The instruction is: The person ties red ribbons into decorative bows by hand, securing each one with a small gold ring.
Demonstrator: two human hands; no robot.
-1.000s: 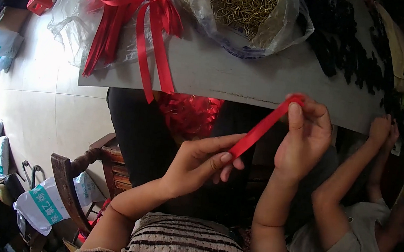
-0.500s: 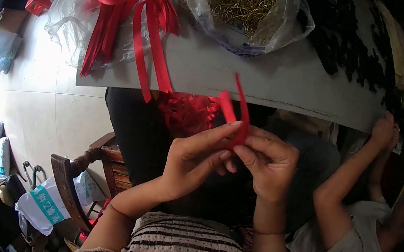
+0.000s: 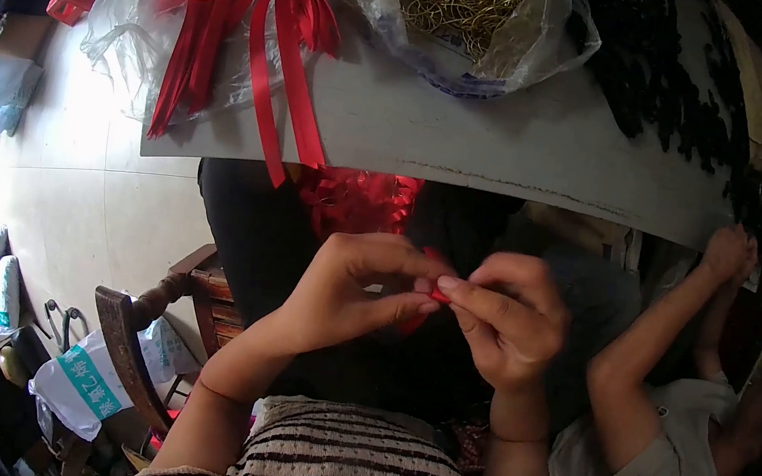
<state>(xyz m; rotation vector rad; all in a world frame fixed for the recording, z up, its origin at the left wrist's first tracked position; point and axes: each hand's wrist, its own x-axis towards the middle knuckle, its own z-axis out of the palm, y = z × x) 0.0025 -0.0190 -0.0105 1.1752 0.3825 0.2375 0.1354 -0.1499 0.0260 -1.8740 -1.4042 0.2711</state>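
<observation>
Between my two hands, over my lap, is a red ribbon, mostly covered by fingers. My left hand pinches it from the left with thumb and forefinger. From the right, my right hand grips the ribbon with thumb and fingers pressed together. A bit of red shows above and below the left fingertips. Beyond the hands, under the table edge, lies a heap of shiny red ribbon pieces. A bundle of long red ribbons rests on the table, two strips hanging over its edge.
On the grey table stand an open plastic bag of gold-coloured wiry loops and a pile of black strands. A person's arm is at the right. A wooden chair and white bags are at the left.
The ribbon's ends stood up above my fingers before; now it is folded down and mostly hidden. My right fingers have shifted and closed in against the left fingertips.
</observation>
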